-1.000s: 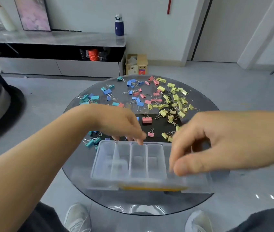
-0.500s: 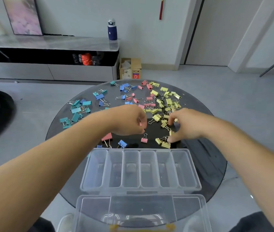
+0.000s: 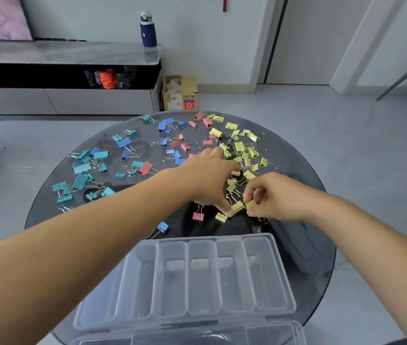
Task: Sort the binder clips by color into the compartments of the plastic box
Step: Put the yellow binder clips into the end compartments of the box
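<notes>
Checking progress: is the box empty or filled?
Empty: the box shows only clear plastic; the clips are all outside it.

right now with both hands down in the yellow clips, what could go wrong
1. The left hand pinches a yellow clip, the right hand a second yellow clip beside it; wire handles in the yellow pile might snag and drag extras.
2. The left forearm passes close by the pink clip and blue clip; pulling back could scatter them.
3. Identical box compartments invite mix-ups.

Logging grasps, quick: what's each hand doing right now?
Left hand: thumb touches a yellow clip; grasp cannot be told.
Right hand: pinches the neighbouring yellow clip.
</notes>
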Tool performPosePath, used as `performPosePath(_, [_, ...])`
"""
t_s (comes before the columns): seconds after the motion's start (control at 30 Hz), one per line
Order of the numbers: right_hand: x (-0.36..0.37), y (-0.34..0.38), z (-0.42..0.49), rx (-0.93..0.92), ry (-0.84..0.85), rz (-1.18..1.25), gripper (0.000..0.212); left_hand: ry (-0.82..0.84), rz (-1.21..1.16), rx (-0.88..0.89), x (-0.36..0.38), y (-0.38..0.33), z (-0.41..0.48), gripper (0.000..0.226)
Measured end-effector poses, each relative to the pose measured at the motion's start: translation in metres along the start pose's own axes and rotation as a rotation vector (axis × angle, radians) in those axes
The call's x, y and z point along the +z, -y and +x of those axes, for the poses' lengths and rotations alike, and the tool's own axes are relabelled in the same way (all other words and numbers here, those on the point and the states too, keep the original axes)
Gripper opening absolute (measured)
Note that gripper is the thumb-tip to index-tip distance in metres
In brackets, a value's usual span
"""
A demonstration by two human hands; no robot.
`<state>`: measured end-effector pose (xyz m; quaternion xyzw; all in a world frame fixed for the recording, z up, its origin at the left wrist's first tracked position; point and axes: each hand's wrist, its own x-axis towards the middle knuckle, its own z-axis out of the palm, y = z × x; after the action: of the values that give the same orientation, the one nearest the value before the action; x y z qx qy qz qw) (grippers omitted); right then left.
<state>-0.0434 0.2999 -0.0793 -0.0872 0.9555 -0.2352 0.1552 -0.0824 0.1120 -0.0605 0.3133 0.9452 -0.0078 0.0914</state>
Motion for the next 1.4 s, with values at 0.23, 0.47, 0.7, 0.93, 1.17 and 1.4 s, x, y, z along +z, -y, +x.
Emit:
performPosePath(0.23, [0.005, 0.009, 0.001, -0.047, -0.035, -0.069, 0.052, 0.011, -0.041, 0.104, 0.011, 0.000, 0.002, 0.067])
performPosePath(0.47, [0.017, 0.018, 0.000, -0.124, -0.112, -0.093, 0.028, 0.005, -0.148, 0.063, 0.011, 0.009, -0.012, 0.056])
performPosePath(0.7, [0.011, 0.010, -0.004, -0.090, -0.110, -0.085, 0.022, 0.118, -0.164, 0.073, 0.005, 0.009, -0.022, 0.069])
performPosePath(0.93, [0.015, 0.019, 0.006, -0.121, -0.054, -0.073, 0.038, 0.105, -0.213, 0.037, 0.009, -0.002, -0.023, 0.063])
performPosePath(1.17, [0.012, 0.015, 0.010, -0.075, -0.077, -0.032, 0.037, 0.024, -0.296, -0.012, 0.014, -0.009, -0.018, 0.034])
performPosePath(1.4, [0.011, 0.013, 0.008, -0.032, -0.053, 0.062, 0.023, 0.050, -0.351, -0.063, 0.011, -0.011, -0.018, 0.038])
